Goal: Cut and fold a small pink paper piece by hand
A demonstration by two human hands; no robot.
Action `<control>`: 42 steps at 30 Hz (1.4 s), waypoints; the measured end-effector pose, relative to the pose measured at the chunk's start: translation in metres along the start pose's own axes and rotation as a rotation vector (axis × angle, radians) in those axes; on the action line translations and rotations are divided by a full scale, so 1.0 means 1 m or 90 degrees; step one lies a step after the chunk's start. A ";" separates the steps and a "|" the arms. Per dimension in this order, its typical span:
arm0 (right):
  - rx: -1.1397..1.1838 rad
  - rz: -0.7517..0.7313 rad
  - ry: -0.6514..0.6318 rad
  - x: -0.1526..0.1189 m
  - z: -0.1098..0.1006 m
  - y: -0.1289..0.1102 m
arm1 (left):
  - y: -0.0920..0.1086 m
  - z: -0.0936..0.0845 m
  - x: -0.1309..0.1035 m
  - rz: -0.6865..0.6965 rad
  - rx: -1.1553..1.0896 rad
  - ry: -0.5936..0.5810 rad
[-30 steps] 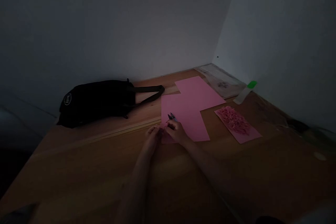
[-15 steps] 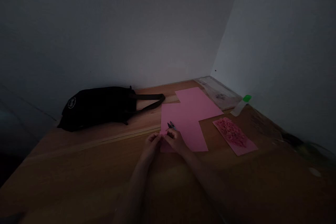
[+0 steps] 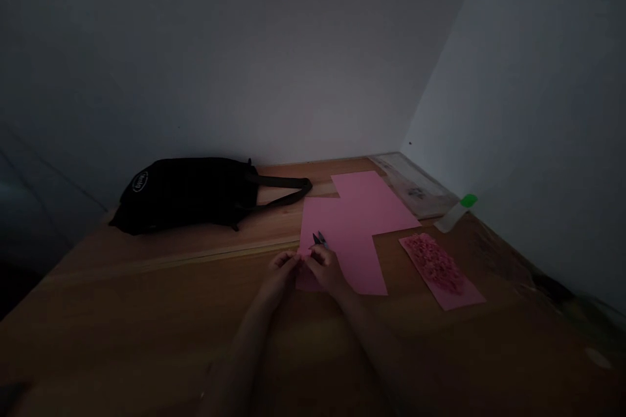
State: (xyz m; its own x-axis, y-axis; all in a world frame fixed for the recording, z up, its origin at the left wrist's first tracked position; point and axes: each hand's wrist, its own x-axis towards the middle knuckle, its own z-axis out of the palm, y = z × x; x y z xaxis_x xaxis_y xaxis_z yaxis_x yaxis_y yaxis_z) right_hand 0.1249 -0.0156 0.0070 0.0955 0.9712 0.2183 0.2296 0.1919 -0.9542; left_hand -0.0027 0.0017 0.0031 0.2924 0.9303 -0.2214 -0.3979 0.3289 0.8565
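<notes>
While the left hand (image 3: 280,272) is pinching its thumb and fingertips together on a small pink scrap (image 3: 303,258), the right hand (image 3: 328,270) is meeting it from the other side, its fingertips closing in on the same spot. The right hand is also gripping the snips (image 3: 321,239), whose dark blades are pointing up and away beyond its fingers, standing a little apart from each other. The scrap is sitting right between the two hands (the light is dim, so its exact shape is hard to tell). Both forearms are reaching in over the near part of the table (image 3: 171,326).

Just beyond and under the fingers, the pink paper (image 3: 355,228) is lying flat, forming a stepped outline that is stretching away to the right hand's far side. To the right of the right hand, well apart from it, a pink card (image 3: 464,297) is lying at a slant and bearing a heap of pink shreds (image 3: 434,263). Farther out past the card, a pale tube (image 3: 450,217) with a green cap (image 3: 469,201) is resting near the wall (image 3: 542,111), and clear plastic (image 3: 415,186) is lying beside it, beyond the paper. Beyond the left hand and to its left, a black bag (image 3: 195,192) is lying on its side, its strap (image 3: 283,181) pointing toward the paper.
</notes>
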 end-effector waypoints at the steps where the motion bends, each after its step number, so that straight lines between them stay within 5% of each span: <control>1: -0.001 0.000 -0.002 0.000 0.000 -0.001 | 0.000 0.001 0.000 0.001 -0.006 -0.003; 42: 0.014 0.009 0.015 0.000 0.001 -0.002 | -0.004 0.000 0.002 0.018 0.005 0.014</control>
State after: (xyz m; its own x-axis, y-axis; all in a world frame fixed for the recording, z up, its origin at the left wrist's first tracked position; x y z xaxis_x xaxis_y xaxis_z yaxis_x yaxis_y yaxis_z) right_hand 0.1231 -0.0158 0.0086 0.1209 0.9705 0.2086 0.2069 0.1809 -0.9615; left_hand -0.0005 0.0019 -0.0010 0.2626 0.9423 -0.2075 -0.3988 0.3018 0.8659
